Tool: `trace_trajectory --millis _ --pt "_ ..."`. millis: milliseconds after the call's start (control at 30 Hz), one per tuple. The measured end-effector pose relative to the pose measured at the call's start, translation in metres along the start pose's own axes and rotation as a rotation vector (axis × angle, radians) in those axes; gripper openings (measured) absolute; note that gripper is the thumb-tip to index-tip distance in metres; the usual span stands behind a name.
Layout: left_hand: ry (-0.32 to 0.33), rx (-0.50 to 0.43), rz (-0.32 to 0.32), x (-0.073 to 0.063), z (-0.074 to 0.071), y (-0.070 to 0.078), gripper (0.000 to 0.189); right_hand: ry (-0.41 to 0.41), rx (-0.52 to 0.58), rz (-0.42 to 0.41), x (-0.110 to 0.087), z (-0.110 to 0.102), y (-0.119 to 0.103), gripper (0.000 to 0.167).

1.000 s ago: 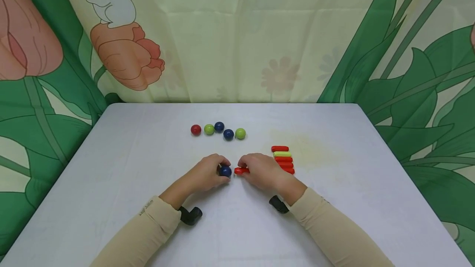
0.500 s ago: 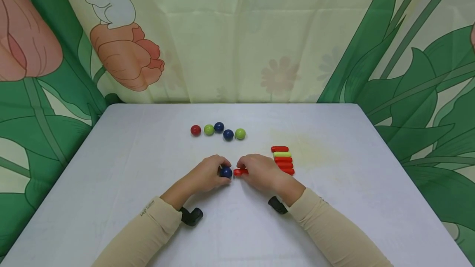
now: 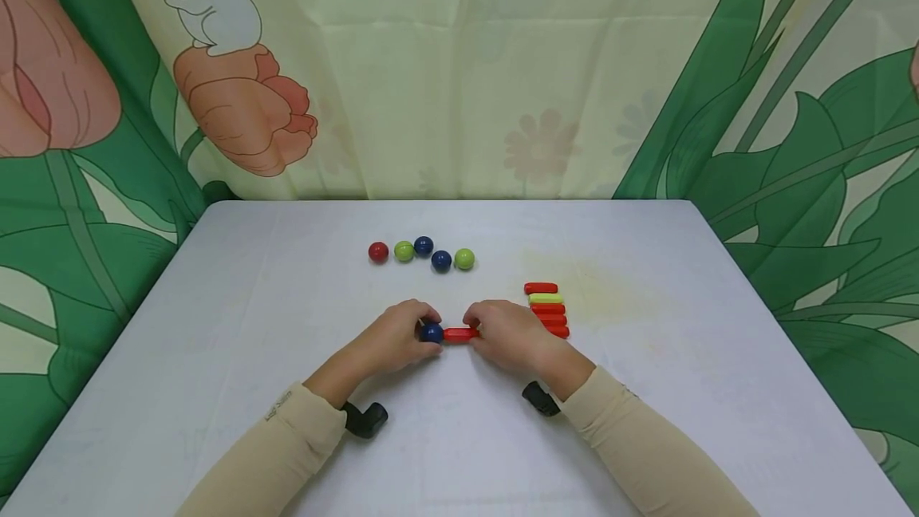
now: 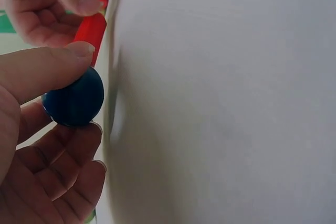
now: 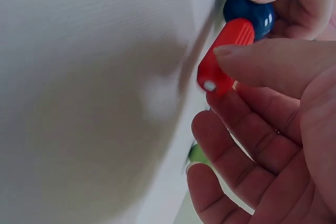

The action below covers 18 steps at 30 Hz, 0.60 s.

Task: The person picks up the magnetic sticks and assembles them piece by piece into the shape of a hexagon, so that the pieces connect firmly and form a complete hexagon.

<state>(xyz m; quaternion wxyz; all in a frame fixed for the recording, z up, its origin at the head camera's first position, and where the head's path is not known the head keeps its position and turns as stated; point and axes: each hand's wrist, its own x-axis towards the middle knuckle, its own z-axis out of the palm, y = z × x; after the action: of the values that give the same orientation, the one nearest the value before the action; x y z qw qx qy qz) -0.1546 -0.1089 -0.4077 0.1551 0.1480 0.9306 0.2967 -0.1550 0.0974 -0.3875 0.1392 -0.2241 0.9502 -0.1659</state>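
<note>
"What's held where?"
"Below the head view's centre, the left hand (image 3: 397,335) pinches a glossy blue ball (image 3: 431,333), touching the ridged red rod (image 3: 458,334) the right hand (image 3: 513,335) pinches."
"Advice?"
"I'd press straight, aligned."

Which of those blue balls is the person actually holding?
The blue ball pinched by the left hand, nearest the person, against the end of the red stick in the right hand. The other two blue balls lie untouched, farther back.

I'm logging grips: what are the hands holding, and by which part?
The left hand pinches a blue ball by opposite sides; the right hand pinches a red stick toward the end farther from it.
</note>
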Motion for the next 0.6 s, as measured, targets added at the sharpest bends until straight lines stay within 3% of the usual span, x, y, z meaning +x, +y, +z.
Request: trace_trajectory --millis 400,600 --pt "0.002 0.054 -0.057 -0.01 -0.007 -0.006 0.047 -0.03 0.047 0.018 0.002 0.005 0.001 0.027" --pt "0.005 0.113 -0.021 -0.008 -0.008 0.001 0.054 -0.004 0.046 0.024 0.001 0.003 0.009 0.029"
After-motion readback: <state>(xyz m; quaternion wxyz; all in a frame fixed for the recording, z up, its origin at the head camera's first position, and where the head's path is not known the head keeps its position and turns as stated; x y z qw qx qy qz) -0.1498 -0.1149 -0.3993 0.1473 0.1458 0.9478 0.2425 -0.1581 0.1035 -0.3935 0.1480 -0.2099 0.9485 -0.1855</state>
